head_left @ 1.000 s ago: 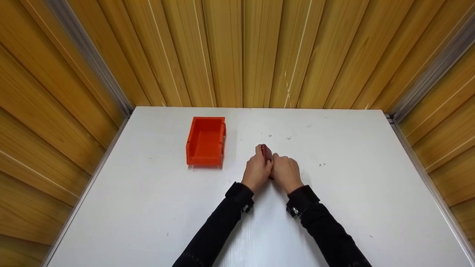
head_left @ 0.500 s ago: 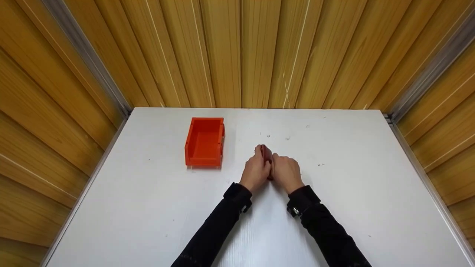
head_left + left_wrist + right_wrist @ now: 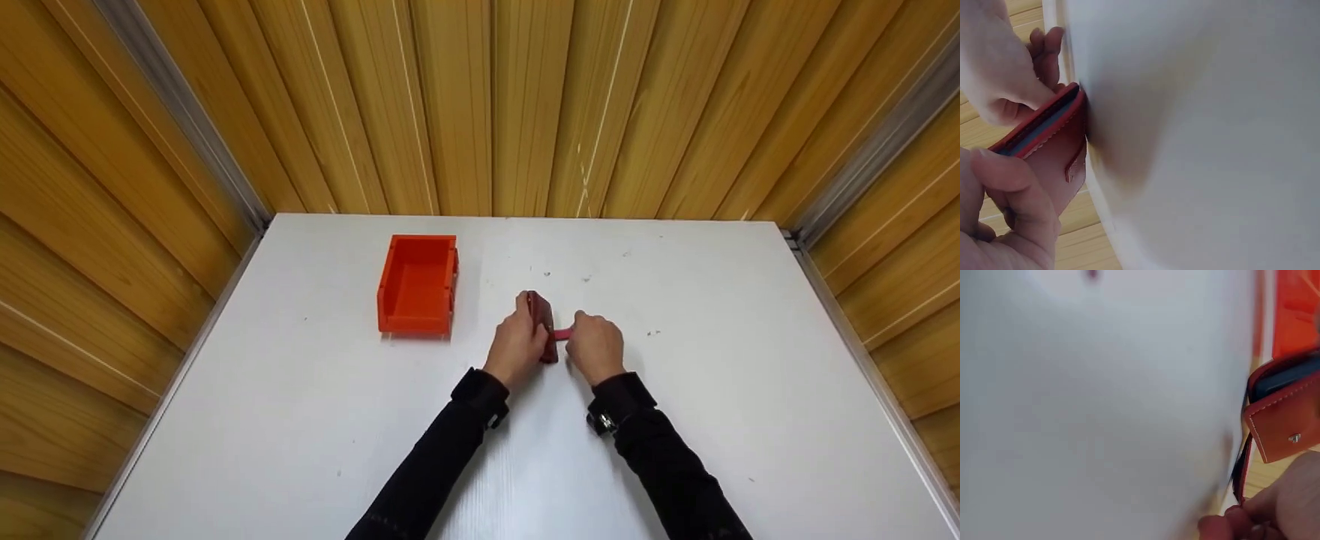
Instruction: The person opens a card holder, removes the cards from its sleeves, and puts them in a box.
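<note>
My left hand (image 3: 516, 343) grips a dark red leather card holder (image 3: 541, 326), standing on edge above the white table. In the left wrist view the thumb of the left hand (image 3: 1010, 208) lies against the card holder (image 3: 1058, 163), and something bluish shows in its slot. My right hand (image 3: 596, 346) pinches the end of a red strap (image 3: 562, 334) that spans the gap to the card holder. The right wrist view shows a small metal stud (image 3: 1294, 437) on the stitched leather face, with the strap (image 3: 1244, 469) running down to the fingertips (image 3: 1235, 520).
An orange-red plastic bin (image 3: 416, 289) stands on the white table (image 3: 300, 420), left of the hands and farther back. Wood-patterned panels (image 3: 517, 112) rise behind the table and at both sides, with grey metal rails in the corners.
The right hand has moved right, away from the card holder, drawing the red strap out into view. The left hand keeps its hold in about the same place.
</note>
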Action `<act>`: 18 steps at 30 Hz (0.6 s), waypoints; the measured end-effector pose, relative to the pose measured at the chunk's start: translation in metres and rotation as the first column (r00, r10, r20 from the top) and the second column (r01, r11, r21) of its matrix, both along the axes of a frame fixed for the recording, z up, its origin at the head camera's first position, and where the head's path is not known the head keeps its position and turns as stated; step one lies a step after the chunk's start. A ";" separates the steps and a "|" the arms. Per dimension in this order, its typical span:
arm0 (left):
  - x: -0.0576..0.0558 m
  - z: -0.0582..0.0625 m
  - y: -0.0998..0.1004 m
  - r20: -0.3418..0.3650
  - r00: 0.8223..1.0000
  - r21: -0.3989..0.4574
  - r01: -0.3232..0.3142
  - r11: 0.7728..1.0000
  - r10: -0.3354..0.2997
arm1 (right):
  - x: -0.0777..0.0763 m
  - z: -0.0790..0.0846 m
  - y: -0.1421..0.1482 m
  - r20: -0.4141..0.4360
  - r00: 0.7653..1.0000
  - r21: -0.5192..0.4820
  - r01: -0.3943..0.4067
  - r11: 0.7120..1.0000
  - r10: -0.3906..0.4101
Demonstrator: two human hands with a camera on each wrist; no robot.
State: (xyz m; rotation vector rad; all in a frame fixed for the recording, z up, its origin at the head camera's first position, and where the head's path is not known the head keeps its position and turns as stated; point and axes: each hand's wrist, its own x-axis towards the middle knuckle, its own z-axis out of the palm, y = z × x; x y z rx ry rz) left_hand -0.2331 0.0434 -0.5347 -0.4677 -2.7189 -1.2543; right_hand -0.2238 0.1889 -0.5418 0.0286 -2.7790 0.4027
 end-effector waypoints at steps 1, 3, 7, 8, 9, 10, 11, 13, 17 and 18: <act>0.000 0.000 0.000 0.008 1.000 -0.003 0.004 1.000 -0.004 | 0.000 0.000 0.002 0.011 1.000 -0.003 0.001 1.000 -0.001; 0.001 0.001 0.000 0.015 1.000 -0.004 0.013 1.000 -0.013 | -0.001 0.001 0.003 0.015 1.000 -0.004 -0.018 1.000 0.018; 0.000 0.001 0.000 0.002 1.000 -0.003 0.015 1.000 -0.015 | -0.002 0.001 0.005 0.010 1.000 0.005 -0.027 1.000 0.026; 0.000 0.001 0.000 0.003 1.000 -0.004 0.016 1.000 -0.016 | -0.002 0.001 0.005 0.016 1.000 0.008 -0.026 1.000 0.026; 0.000 0.001 0.000 0.007 1.000 -0.004 0.015 1.000 -0.015 | -0.002 0.001 0.005 0.026 0.999 0.011 -0.025 1.000 0.025; 0.000 0.001 -0.001 0.009 1.000 -0.005 0.013 1.000 -0.013 | -0.002 0.000 0.006 0.032 0.999 0.013 -0.027 1.000 0.027; -0.001 0.000 -0.002 0.015 1.000 -0.008 0.013 1.000 -0.013 | -0.002 0.000 0.006 0.041 0.999 0.014 -0.030 0.999 0.029; -0.001 0.000 -0.003 0.025 1.000 -0.012 0.013 1.000 -0.013 | -0.002 -0.001 0.008 0.054 0.998 0.014 -0.034 0.999 0.033; -0.001 -0.001 -0.006 0.051 0.999 -0.015 0.014 1.000 -0.013 | -0.002 -0.002 0.011 0.071 0.997 0.001 -0.036 0.999 0.036; -0.001 -0.001 -0.006 0.057 0.998 -0.012 0.012 1.000 -0.012 | -0.002 -0.002 0.012 0.075 0.997 -0.004 -0.036 0.999 0.036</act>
